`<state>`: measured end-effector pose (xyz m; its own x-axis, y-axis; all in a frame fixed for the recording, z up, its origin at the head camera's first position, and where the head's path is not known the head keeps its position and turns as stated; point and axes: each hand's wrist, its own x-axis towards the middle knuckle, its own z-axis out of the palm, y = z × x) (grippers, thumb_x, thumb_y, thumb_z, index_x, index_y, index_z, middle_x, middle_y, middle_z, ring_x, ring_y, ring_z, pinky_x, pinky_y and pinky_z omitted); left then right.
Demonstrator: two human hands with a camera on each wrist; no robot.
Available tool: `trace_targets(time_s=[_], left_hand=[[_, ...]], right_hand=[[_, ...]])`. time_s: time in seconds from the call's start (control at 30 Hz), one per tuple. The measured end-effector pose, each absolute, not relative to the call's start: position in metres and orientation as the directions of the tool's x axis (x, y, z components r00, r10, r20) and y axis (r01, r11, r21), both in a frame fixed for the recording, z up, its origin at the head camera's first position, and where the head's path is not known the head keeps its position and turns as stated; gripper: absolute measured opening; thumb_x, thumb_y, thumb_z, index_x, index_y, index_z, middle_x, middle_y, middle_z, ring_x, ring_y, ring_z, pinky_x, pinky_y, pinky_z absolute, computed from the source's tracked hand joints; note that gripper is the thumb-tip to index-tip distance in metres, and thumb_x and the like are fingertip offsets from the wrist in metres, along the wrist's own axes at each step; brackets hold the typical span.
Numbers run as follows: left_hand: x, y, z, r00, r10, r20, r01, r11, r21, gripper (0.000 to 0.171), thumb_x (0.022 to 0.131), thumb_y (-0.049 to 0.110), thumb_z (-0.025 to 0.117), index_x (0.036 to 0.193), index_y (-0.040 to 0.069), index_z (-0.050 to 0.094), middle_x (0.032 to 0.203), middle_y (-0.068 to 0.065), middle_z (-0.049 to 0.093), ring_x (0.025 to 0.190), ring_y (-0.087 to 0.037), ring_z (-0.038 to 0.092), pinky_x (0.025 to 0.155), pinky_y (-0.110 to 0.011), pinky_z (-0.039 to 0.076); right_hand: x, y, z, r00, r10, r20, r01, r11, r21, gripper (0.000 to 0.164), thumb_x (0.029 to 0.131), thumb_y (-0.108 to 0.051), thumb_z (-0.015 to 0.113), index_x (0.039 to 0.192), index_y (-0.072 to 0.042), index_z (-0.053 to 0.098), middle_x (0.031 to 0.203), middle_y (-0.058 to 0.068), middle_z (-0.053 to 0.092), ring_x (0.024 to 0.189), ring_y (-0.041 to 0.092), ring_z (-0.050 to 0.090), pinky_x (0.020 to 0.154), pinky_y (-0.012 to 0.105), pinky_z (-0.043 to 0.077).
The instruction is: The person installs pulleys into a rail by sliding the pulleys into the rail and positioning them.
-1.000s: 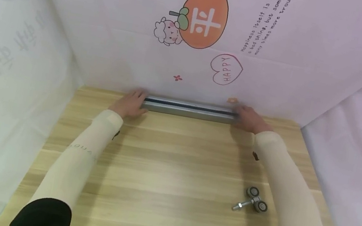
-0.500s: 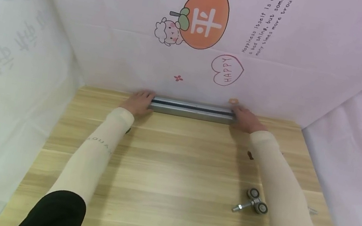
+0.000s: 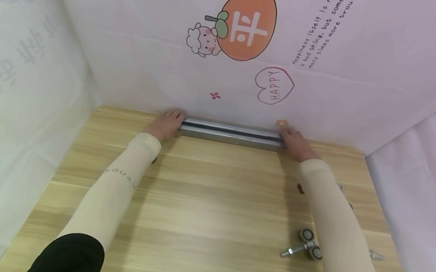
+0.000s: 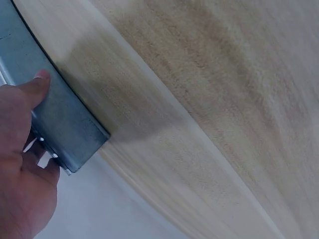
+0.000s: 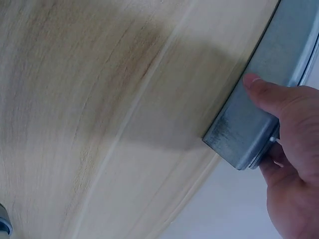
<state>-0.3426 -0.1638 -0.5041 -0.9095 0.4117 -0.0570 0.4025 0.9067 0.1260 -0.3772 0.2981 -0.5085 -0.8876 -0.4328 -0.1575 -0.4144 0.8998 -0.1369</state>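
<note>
A grey metal channel rail (image 3: 230, 139) with a dark slot along its top lies crosswise at the far edge of the wooden table. My left hand (image 3: 165, 125) grips its left end. In the left wrist view the thumb presses the rail's smooth side (image 4: 70, 109) while the other fingers curl behind it, partly hidden. At the opposite end my right hand (image 3: 298, 146) holds the rail the same way. The right wrist view has that thumb on the side face of the rail (image 5: 244, 119), fingers bent round the back.
A twin-wheel roller with a threaded bolt (image 3: 306, 245) lies on the wooden table (image 3: 205, 231) beside the right forearm. Another bolt end (image 3: 376, 255) shows beyond that sleeve. White printed cloth (image 3: 147, 65) rises behind the table and at both sides.
Both hands have shifted right-to-left and left-to-right respectively along the far edge, the left hand more, early on. The rail's visible stretch between them has shortened. Over the last half second they barely move.
</note>
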Motion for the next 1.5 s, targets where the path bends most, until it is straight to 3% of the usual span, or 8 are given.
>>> trace_targets(time_s=[0.23,0.67,0.97,1.2,1.5], left_hand=[[-0.344,-0.162,-0.505,-0.912,0.410,-0.021,0.402,0.903,0.151,0.066,0.088,0.018,0.070,0.145,0.002,0.042,0.150,-0.020,0.042,0.141,-0.035,0.033,0.117,-0.047,0.022],[-0.334,-0.170,-0.509,-0.893,0.450,0.012,0.446,0.880,0.161,0.064,0.086,0.014,0.072,0.142,0.001,0.044,0.147,-0.020,0.045,0.139,-0.036,0.036,0.116,-0.045,0.024],[-0.311,-0.195,-0.505,-0.891,0.451,-0.049,0.437,0.883,0.173,0.062,0.088,0.021,0.071,0.142,0.003,0.046,0.139,-0.020,0.051,0.130,-0.037,0.045,0.109,-0.048,0.035],[-0.281,-0.208,-0.503,-0.878,0.478,-0.022,0.469,0.868,0.163,0.061,0.087,0.023,0.072,0.140,0.003,0.048,0.128,-0.019,0.058,0.119,-0.036,0.052,0.103,-0.049,0.041],[-0.243,-0.227,-0.497,-0.876,0.482,0.010,0.477,0.865,0.156,0.059,0.086,0.024,0.073,0.136,0.002,0.052,0.123,-0.019,0.061,0.113,-0.033,0.056,0.096,-0.047,0.047]], right_hand=[[-0.377,0.302,-0.499,-0.870,-0.474,-0.139,-0.463,0.880,-0.104,0.070,0.078,-0.010,0.076,0.140,0.005,0.044,0.142,0.031,0.044,0.131,0.047,0.038,0.111,0.057,0.029],[-0.351,0.300,-0.481,-0.836,-0.529,-0.149,-0.527,0.848,-0.056,0.048,0.086,-0.004,0.066,0.131,0.002,0.052,0.124,0.027,0.056,0.113,0.045,0.052,0.097,0.057,0.042],[-0.336,0.291,-0.486,-0.757,-0.650,-0.069,-0.650,0.759,-0.029,0.045,0.077,-0.015,0.078,0.116,-0.002,0.061,0.103,0.017,0.063,0.094,0.035,0.060,0.084,0.050,0.050],[-0.318,0.283,-0.488,-0.693,-0.720,-0.032,-0.720,0.689,0.076,0.032,0.078,-0.010,0.075,0.108,-0.004,0.064,0.097,0.013,0.066,0.087,0.029,0.062,0.077,0.044,0.053],[-0.280,0.266,-0.481,-0.666,-0.746,0.002,-0.745,0.665,0.053,0.042,0.073,-0.023,0.082,0.106,-0.006,0.062,0.091,0.008,0.062,0.080,0.026,0.059,0.069,0.043,0.052]])
